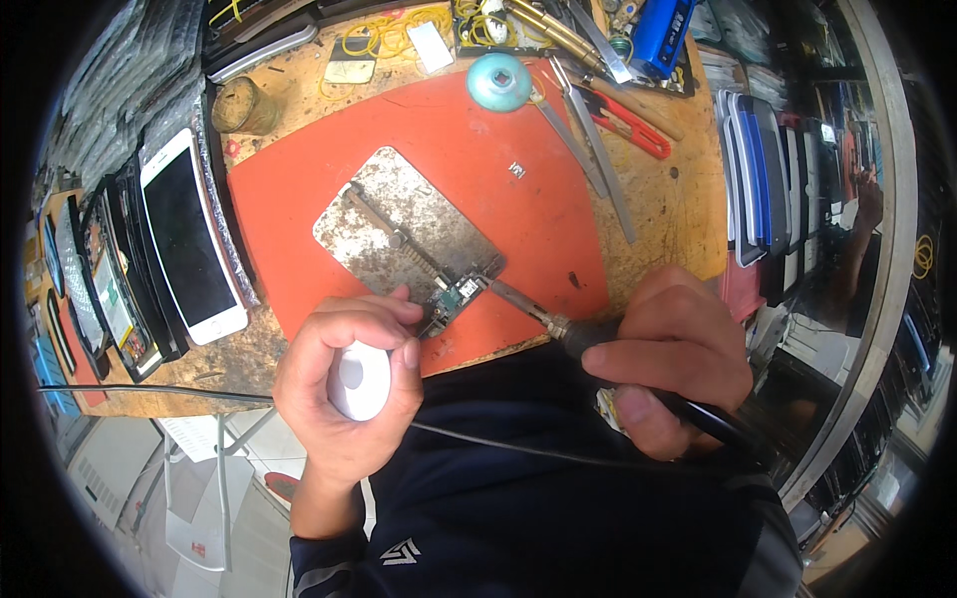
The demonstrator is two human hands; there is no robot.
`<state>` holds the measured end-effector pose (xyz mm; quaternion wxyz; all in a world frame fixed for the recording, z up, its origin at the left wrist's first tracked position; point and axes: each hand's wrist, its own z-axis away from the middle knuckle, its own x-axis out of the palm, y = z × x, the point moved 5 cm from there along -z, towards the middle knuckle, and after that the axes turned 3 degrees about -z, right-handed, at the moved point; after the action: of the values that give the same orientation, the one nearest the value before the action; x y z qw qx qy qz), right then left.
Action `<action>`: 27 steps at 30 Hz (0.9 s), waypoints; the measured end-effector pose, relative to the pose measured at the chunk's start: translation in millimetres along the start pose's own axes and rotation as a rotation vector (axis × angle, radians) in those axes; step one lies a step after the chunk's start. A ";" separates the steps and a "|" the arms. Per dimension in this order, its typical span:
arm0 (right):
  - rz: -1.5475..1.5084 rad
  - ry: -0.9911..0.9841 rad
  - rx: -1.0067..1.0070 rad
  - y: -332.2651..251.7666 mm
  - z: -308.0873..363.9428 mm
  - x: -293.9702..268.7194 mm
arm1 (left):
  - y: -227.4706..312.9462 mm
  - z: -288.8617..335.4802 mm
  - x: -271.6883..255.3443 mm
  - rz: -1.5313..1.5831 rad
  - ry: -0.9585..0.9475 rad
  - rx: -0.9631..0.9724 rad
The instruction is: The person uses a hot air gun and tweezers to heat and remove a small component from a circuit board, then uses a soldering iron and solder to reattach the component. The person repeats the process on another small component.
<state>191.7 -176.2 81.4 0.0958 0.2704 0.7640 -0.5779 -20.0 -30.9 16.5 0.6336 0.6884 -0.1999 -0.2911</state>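
My right hand grips the dark handle of a soldering iron, whose metal shaft points left to a small green circuit board. The tip appears to be at the board's upper right edge; contact is hard to make out. The board sits at the lower end of a metal clamp holder, a stained plate with a sliding bar. My left hand is wrapped round a white, round, spool-like object, close to the board's lower left. Its thumb and fingers curl over the object's sides.
An orange mat lies under the holder. Tweezers, a teal round container and a red-handled tool lie at the back right. A white phone leans at left. A black cable crosses my lap.
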 end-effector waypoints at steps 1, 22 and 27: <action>0.004 -0.005 0.000 0.3 -0.7 0.3 | 0.0 -0.1 0.1 -0.003 -0.003 0.001; -0.010 -0.128 -0.016 1.2 -5.0 2.7 | -0.1 -0.2 1.6 -0.058 -0.005 0.007; -0.005 -0.116 -0.015 0.1 -5.5 1.7 | 0.2 -0.4 1.7 -0.056 -0.008 0.013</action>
<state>191.3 -170.5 82.3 0.1406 0.2338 0.7622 -0.5870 -18.4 -31.7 16.6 0.6201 0.6966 -0.1848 -0.3100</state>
